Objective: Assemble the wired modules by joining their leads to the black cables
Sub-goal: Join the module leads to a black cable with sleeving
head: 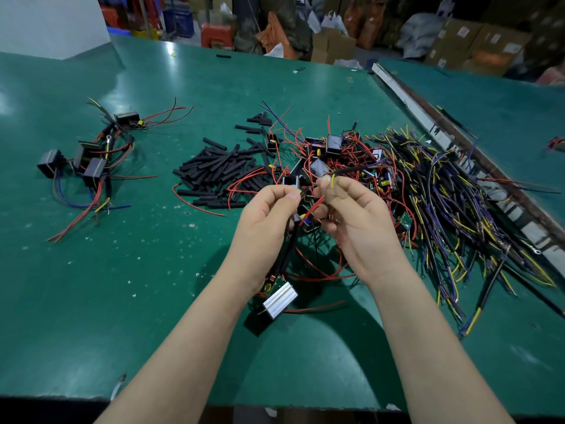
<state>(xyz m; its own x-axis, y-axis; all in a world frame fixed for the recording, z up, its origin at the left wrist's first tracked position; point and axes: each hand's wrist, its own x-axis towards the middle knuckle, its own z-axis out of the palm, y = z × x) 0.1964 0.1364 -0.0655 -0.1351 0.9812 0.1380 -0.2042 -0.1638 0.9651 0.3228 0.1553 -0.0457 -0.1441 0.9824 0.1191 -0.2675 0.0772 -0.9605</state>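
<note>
My left hand pinches the lead of a wired module, a silver and black block that hangs below my wrist on red wires and a black sleeve. My right hand is closed on a black cable whose yellow lead sticks up between my fingers. The two hands almost touch above the green table. A heap of loose modules with red leads lies just beyond my hands. To the right sprawls a pile of black cables with yellow and purple ends.
A pile of short black sleeves lies left of the module heap. Several joined modules rest at the far left. A metal rail marks the gap to a second table on the right. Boxes and bags stand beyond the far edge.
</note>
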